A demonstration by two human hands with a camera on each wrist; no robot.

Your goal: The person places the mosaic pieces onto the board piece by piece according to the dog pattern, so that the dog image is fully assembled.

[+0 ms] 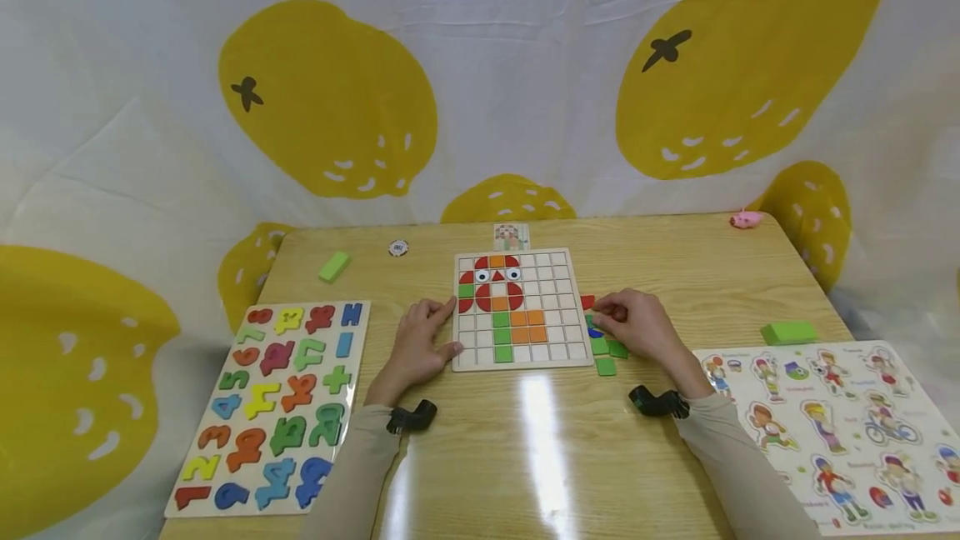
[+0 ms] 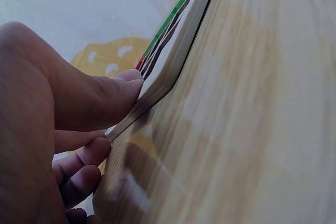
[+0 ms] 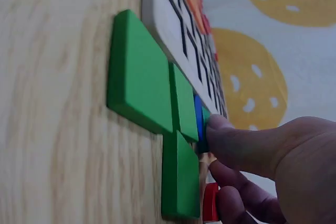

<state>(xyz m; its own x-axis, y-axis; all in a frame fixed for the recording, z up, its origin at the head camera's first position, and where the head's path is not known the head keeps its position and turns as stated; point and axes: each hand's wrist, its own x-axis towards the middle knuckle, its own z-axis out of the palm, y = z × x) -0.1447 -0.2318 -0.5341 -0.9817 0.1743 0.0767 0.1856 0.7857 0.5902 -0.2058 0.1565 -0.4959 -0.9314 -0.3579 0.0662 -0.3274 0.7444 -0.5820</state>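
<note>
A wooden grid board (image 1: pixel 555 348) lies on the table, partly filled with red, orange and green pieces and two eye pieces. At its left edge is my left hand (image 1: pixel 422 340), thumb and forefinger spread and touching the rim; in the left wrist view the thumb (image 2: pixel 118 95) rests on the corner. My right hand (image 1: pixel 637 323) is over the loose pieces right of the board. Its thumb and forefinger pinch a small green tile (image 3: pixel 205 129) beside a blue piece (image 3: pixel 198 114). A red piece (image 3: pixel 210 202) lies by the other fingertips, and several green tiles (image 3: pixel 142 77) are nearer me.
Behind the board lies a small pattern card (image 1: pixel 511 237). A number puzzle (image 1: pixel 360 373) is at left, a sports-picture puzzle (image 1: pixel 787 382) at right. Green blocks (image 1: pixel 334 267) lie on both sides, with a round chip (image 1: pixel 398 248) and a pink pig toy (image 1: pixel 746 219) at the back.
</note>
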